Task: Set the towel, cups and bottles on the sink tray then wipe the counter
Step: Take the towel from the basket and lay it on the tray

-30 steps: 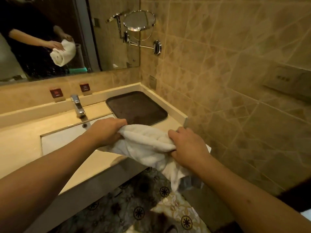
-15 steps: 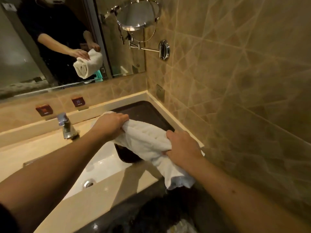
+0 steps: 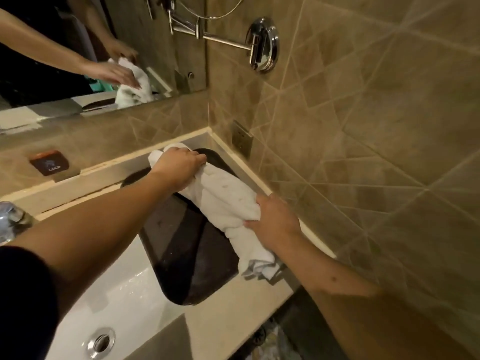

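A rolled white towel [image 3: 223, 201] stretches along the right side of the dark brown tray [image 3: 187, 255], close to the wall. My left hand [image 3: 179, 166] grips its far end near the tray's back corner. My right hand [image 3: 275, 222] grips its near part, and a loose end hangs over the tray's front right edge. The towel looks low over the tray; I cannot tell whether it rests on it. No cups or bottles are in view.
The tray sits on the beige counter [image 3: 233, 307] in the corner by the tiled wall. A white basin [image 3: 109, 302] with a drain lies to the left, a chrome tap [image 3: 13, 219] behind it. A mirror-arm mount [image 3: 262, 45] and a wall socket [image 3: 241, 139] are above.
Both hands carried the towel from the counter's front edge forward and right, over the tray toward the wall corner. The camera leaned in closer.
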A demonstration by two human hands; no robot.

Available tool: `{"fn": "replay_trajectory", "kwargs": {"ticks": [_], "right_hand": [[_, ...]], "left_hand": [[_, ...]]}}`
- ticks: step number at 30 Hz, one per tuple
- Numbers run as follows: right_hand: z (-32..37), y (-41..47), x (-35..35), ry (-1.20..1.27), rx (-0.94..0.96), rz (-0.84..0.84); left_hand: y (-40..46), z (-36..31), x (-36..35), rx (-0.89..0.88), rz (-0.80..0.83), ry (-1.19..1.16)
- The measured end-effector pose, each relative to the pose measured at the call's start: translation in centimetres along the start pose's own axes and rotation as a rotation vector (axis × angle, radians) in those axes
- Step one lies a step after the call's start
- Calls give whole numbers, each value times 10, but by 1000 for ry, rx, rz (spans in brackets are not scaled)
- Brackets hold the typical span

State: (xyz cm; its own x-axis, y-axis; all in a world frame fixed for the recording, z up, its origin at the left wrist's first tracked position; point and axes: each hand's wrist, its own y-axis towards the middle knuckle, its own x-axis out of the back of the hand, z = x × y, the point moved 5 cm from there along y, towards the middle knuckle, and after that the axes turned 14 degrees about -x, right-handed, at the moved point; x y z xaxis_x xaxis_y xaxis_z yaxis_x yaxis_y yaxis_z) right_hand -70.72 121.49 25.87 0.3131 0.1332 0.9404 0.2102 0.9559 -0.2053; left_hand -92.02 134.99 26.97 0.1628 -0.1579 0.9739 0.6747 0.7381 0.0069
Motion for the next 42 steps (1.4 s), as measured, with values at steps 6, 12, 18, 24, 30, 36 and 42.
{"fn": "replay_trajectory", "kwargs": {"ticks": [6, 12, 18, 24, 30, 36, 42], "right_hand": [[20, 61, -21, -5, -102, -16], [14, 105, -47, -102, -205, 28], [9, 128, -59, -211, -231, 89], [6, 123, -50, -174, -213, 121], [-14, 81, -29, -116, -190, 124], [-58, 13, 9, -32, -198, 46], [-130, -100, 48, -9, -291, -63]], "left_hand": [[65, 40, -42, -35, -18, -17], [106, 48, -83, -39, -35, -139], [129, 46, -104, -23, 11, -247], [127, 41, -86, -23, 34, -193], [86, 10, -49, 13, -64, -376], [39, -72, 1, -95, 41, -536], [-8, -209, 63, -344, 69, -543]]}}
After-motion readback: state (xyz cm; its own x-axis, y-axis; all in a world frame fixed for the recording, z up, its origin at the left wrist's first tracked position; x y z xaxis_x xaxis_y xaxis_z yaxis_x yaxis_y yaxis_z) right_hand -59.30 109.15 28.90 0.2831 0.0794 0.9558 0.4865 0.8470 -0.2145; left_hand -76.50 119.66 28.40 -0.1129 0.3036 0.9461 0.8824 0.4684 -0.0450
